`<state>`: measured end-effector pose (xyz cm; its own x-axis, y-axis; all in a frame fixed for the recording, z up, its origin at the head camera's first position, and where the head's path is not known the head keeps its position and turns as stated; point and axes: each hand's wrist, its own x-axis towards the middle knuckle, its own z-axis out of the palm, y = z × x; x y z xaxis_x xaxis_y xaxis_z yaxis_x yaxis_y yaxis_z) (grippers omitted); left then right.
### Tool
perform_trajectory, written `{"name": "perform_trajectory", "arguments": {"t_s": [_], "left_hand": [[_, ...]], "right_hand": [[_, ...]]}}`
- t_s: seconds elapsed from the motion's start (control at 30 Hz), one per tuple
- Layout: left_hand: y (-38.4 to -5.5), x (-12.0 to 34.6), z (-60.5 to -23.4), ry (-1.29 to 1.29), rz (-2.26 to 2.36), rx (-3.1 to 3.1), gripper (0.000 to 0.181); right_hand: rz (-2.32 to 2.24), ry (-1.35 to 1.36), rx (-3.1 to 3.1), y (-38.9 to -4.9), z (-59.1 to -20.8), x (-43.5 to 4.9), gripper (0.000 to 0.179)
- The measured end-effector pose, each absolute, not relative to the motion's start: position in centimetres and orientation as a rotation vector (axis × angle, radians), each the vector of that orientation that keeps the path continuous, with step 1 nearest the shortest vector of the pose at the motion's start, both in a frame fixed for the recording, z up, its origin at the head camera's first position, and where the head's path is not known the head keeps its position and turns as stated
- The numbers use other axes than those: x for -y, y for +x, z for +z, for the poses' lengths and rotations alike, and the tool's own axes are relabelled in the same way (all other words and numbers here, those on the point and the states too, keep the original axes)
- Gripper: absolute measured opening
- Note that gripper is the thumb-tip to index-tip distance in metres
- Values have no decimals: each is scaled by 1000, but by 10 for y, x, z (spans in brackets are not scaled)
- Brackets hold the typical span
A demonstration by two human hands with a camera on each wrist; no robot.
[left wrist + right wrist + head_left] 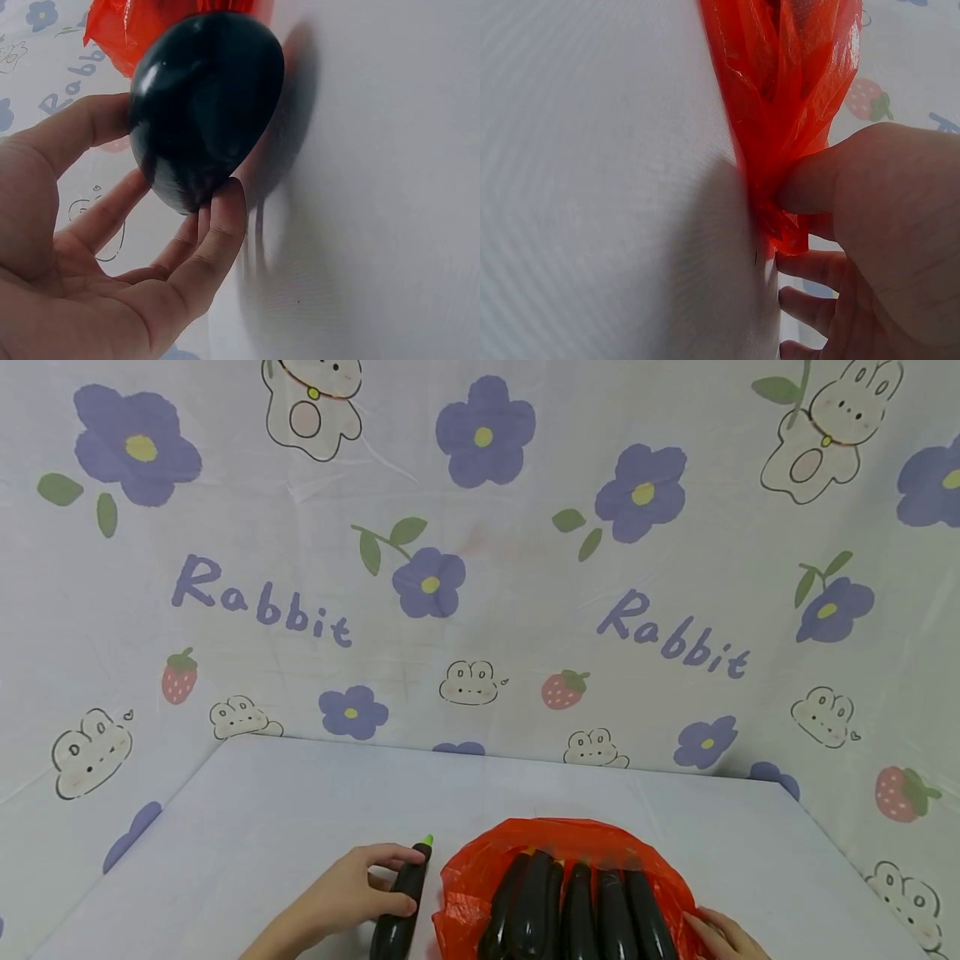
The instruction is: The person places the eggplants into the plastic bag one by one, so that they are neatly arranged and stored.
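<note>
A dark, glossy eggplant [397, 914] with a green stem tip stands out left of the red plastic bag [468, 902]. My left hand [352, 889] grips it between thumb and fingers; in the left wrist view the eggplant [206, 105] shows its rounded end toward the camera, close above the white surface. Inside the open bag several more eggplants [577, 910] lie side by side. At the bag's right edge is my right hand [723, 935]. The right wrist view shows its thumb and forefinger pinching a gathered fold of the red bag [787, 112].
A white tabletop [300, 810] spreads beneath the bag. Behind it and at both sides hangs a white cloth [517, 618] printed with purple flowers, rabbits, strawberries and the word Rabbit.
</note>
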<state>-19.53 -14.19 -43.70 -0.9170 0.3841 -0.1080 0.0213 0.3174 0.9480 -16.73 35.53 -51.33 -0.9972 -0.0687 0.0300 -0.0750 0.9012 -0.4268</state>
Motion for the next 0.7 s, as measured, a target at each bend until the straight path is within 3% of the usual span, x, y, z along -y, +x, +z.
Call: {"name": "perform_trajectory", "arguments": {"t_s": [0.7], "left_hand": [[-194, 140, -434, 368, 1639, -2262, 46]], "right_hand": [[615, 59, 3056, -161, -507, -347, 85]]}}
